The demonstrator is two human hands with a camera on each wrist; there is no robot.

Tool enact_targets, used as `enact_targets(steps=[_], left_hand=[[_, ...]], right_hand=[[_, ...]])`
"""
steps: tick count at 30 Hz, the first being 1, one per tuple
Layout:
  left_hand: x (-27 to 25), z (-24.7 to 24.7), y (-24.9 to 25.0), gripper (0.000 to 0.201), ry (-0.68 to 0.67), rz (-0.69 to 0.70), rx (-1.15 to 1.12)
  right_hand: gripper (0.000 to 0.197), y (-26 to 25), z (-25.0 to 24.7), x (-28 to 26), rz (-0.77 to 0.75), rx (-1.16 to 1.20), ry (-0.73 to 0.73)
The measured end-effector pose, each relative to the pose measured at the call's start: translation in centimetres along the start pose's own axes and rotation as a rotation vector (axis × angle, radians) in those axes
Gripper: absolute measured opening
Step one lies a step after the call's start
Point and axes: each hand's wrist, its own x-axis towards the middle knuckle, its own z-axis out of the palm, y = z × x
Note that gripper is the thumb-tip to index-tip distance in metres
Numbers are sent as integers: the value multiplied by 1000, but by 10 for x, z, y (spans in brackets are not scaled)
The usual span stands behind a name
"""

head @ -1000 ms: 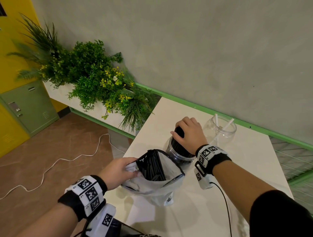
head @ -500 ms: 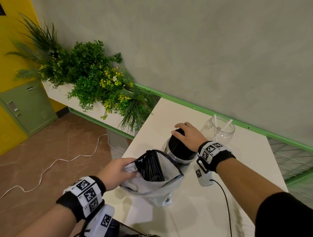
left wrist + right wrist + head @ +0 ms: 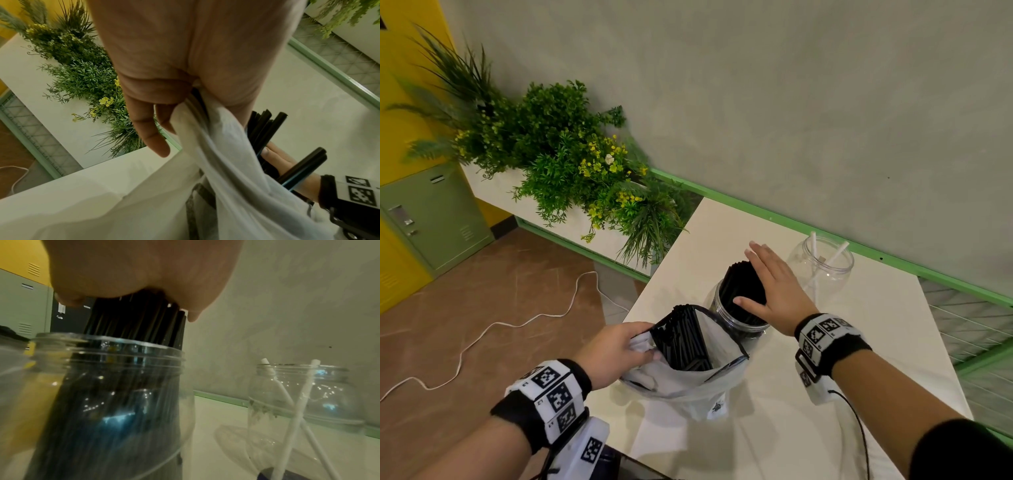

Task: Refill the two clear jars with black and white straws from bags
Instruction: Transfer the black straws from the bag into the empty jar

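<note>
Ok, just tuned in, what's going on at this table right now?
A person is refilling jars with straws. The right hand, open and flat, rests on the bundle of black straws standing in the nearer clear plastic jar. The left hand grips the rim of the translucent plastic bag, which holds more black straws. The farther clear jar holds only a few white straws.

left hand (image 3: 616, 353) curled, pinching the bag (image 3: 688, 383) edge; right hand (image 3: 774, 291) flat, fingers straight, palm resting on the straws (image 3: 743, 284).
</note>
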Motion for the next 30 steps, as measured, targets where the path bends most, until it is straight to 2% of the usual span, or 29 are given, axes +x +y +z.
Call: enact_targets(steps=[4,8,11,13,15,17,19,21,23,27,30], left_hand=[[1,0,-1,31,-10,0,-20],[1,0,-1,30,-13,2,-26],[0,-1,0,31,-13,-5,-36],[1,0,0,31,-7,-2,-25],[2,1,0,27,4,3,-15],[3,1,-2,27,8,4,-11],[2,2,-3,31,9,2,-14],[2,2,-4,34,10,7,-26],[2,3,-3,33,4,17,-44],[1,9,4,27,-10,50,-44],[0,14,8,25,-24,70,-70]], right_hand=[[80,-9,2,21,50,-26,-31],[66,-15,1,29,94,-17,87],[74,-18,-2,30,114,-77,29],[78,-26,-8,24,130,-126,55],[73,-44,-16,8,92,-12,170],[65,-66,-19,-17,1,238,230],[63,-85,-11,-46,-42,473,141],[71,-96,5,-68,23,601,10],[78,-100,22,-79,122,649,-51],[72,-107,41,-77,239,696,-130],[91,-112,53,-71,301,741,-141]])
